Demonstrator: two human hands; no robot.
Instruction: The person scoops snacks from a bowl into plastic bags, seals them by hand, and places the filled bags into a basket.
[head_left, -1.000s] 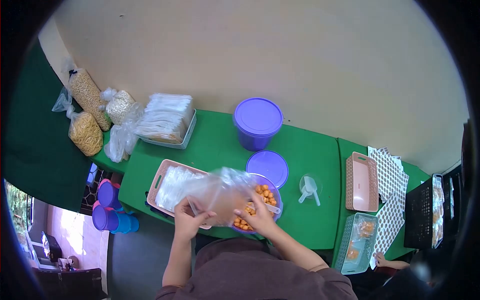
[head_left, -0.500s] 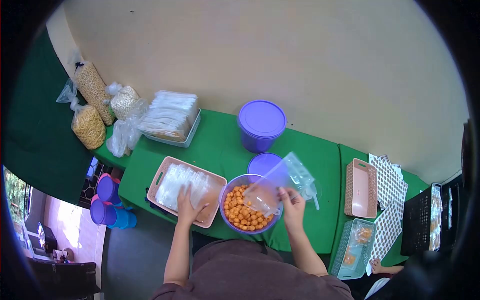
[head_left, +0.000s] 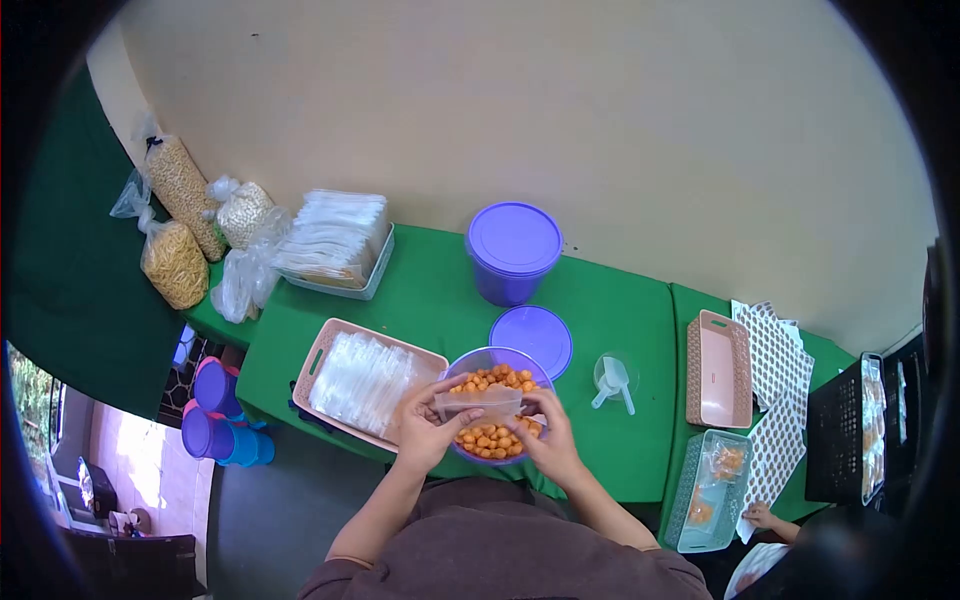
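Both of my hands are over the purple tub (head_left: 546, 372), which holds round orange snack balls (head_left: 490, 440). A clear plastic bag (head_left: 480, 402) stretches between them, its edge toward me. My left hand (head_left: 425, 428) pinches the bag's left end, and my right hand (head_left: 550, 438) grips its right end. Left of the tub, a pink basket (head_left: 335, 421) carries a stack of flat clear bags (head_left: 362, 378). Beyond the tub lies a round purple lid (head_left: 532, 341).
White scoops (head_left: 613, 384) rest on the green table to the right. A lidded purple bucket (head_left: 514, 255) stands behind. Back left are a basket of stacked bags (head_left: 335, 235) and several snack sacks (head_left: 175, 262). Another person's hand (head_left: 762, 516) is near the teal basket (head_left: 712, 490).
My left hand has left the bag stack and come to the tub. My right hand has brought the clear bag lower and left, and both hands now hold it.
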